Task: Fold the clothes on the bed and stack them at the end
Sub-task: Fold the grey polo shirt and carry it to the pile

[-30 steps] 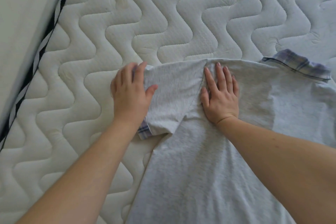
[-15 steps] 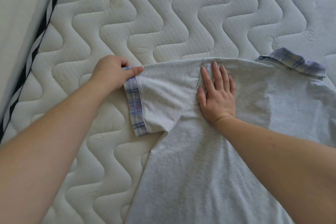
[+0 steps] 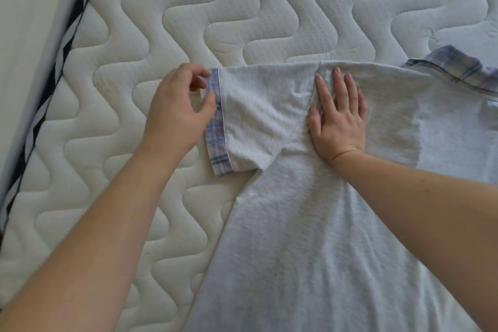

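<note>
Quilted mattress (image 3: pixel 256 8) is carrying the grey shirt (image 3: pixel 310 224), its sleeve (image 3: pixel 256 116) stretching leftward (cuff beside the loosely curled, empty left hand (image 3: pixel 177 113)) while the flat right hand (image 3: pixel 339 118) is pressing the shoulder.

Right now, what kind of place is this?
Most likely a bedroom at home, though little beyond the bed shows. A bare quilted mattress with striped edge piping fills the view, and a grey shirt with plaid cuff lies spread on it for folding.
</note>
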The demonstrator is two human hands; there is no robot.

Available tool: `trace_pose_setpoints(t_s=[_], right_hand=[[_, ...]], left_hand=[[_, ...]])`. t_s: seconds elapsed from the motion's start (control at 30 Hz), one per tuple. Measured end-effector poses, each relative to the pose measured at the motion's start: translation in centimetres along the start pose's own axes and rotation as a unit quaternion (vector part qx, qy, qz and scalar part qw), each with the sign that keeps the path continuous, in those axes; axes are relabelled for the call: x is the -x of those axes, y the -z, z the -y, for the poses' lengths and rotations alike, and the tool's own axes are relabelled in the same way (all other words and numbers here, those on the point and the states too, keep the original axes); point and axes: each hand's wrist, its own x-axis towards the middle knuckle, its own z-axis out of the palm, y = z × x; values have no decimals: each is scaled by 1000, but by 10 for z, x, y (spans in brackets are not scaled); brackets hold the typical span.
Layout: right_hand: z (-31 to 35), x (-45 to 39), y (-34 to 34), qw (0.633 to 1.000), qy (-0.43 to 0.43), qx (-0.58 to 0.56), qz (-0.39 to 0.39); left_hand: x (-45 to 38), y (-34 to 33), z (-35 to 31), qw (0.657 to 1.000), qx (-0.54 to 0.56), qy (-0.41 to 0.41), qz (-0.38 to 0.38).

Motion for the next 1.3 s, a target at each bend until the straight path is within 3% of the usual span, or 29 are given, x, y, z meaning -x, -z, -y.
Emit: trace_pose_setpoints(t_s=[0.13, 0.23, 0.53, 0.67, 0.8, 1.07, 1.3], right_hand=[[0, 0, 0, 1000, 1, -6, -2], [0, 1, 0, 1000, 1, -8, -5], [-1, 0, -2, 1000, 2, -10, -22], [0, 0, -1, 1000, 4, -14, -24], [0, 1, -1, 1000, 1, -9, -22], [1, 0, 2, 1000, 0, 3, -10], [2, 1, 3, 1000, -1, -1, -9]], left_hand=[[60, -23, -6, 978, -62, -156, 123], [93, -43, 3, 958, -146, -178, 174], [92, -77, 14, 933, -264, -241, 37], [82, -85, -3, 936, -228, -268, -12], [90, -79, -15, 954, -161, -254, -3], [110, -62, -24, 970, -101, -111, 192], [89, -87, -52, 958, -225, -75, 162]])
